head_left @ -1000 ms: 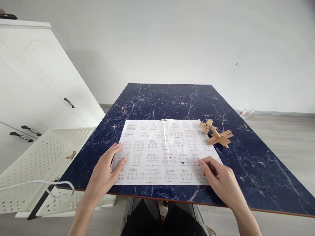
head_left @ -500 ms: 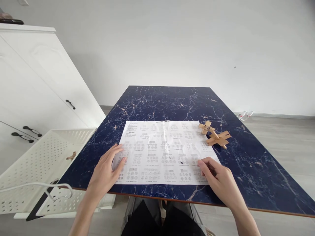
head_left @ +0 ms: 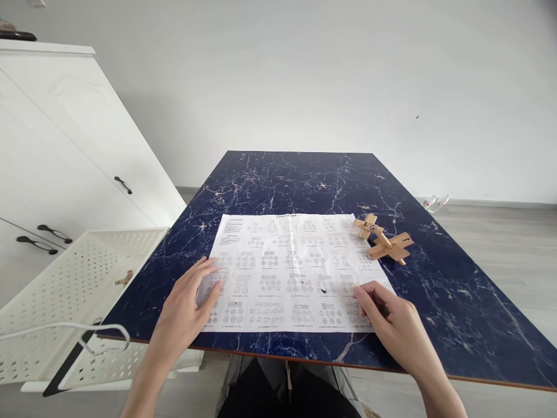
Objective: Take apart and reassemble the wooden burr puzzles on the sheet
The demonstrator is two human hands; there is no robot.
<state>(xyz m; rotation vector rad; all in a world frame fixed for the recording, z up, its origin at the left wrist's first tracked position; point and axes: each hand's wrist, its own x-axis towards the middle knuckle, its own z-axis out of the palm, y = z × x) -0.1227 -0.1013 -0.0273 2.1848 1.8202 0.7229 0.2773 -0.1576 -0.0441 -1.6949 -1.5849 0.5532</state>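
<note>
A creased white sheet of paper (head_left: 278, 264), printed with rows of small diagrams, lies flat on the dark blue marbled table (head_left: 300, 180). My left hand (head_left: 187, 296) rests over its left edge, fingers stretched and the thumb apart. Over the right edge lies my right hand (head_left: 389, 316), its fingers curled and the thumb tip close to the index fingertip. Whether anything is between them is hidden. Just beyond this hand, a wooden interlocking puzzle (head_left: 385, 239) with dark marks on its pieces touches or overlaps the sheet's upper right side.
To the left of the table stands a white perforated basket (head_left: 82, 261) with a small wooden piece (head_left: 125, 278) in it. A white cable (head_left: 65, 326) runs across the basket's near part. Behind are a white cabinet (head_left: 78, 128) and a pale wall (head_left: 296, 75).
The view has shifted slightly. Both hands keep nearly the same places on the sheet, and the wooden puzzle stays beside it.
</note>
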